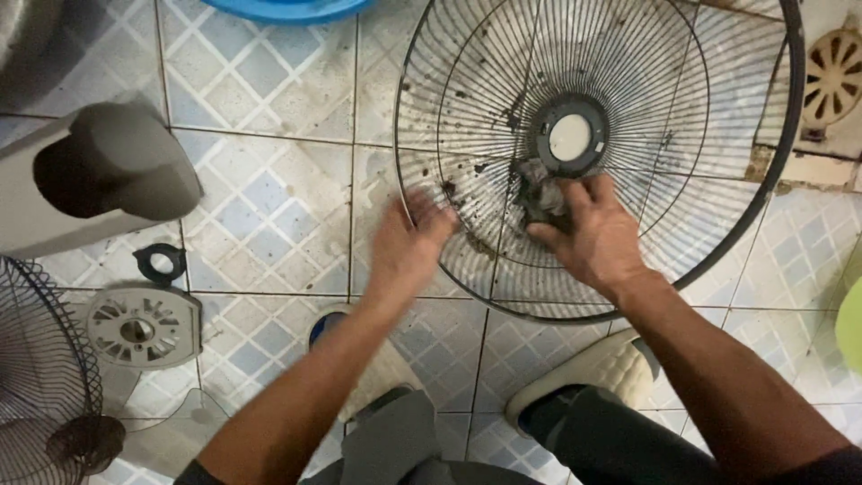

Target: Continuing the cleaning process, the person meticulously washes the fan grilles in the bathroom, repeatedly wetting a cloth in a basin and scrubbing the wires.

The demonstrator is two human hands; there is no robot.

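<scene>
Round wire fan grille, grimy, gripped by left fingers; right fingers clutch a crumpled grey rag.

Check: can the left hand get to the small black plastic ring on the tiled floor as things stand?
Probably yes. The left hand rests on the rim of the round wire fan guard, and only bare tile lies between it and the small black plastic ring. Nothing stands in the way.

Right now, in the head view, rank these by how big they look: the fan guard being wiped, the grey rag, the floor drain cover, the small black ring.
1. Fan guard, by far the largest.
2. Floor drain cover, partly cut off by the frame.
3. Grey rag, mostly hidden under the right hand, so its rank against the drain cover is unsure.
4. Black ring, smallest.
</scene>
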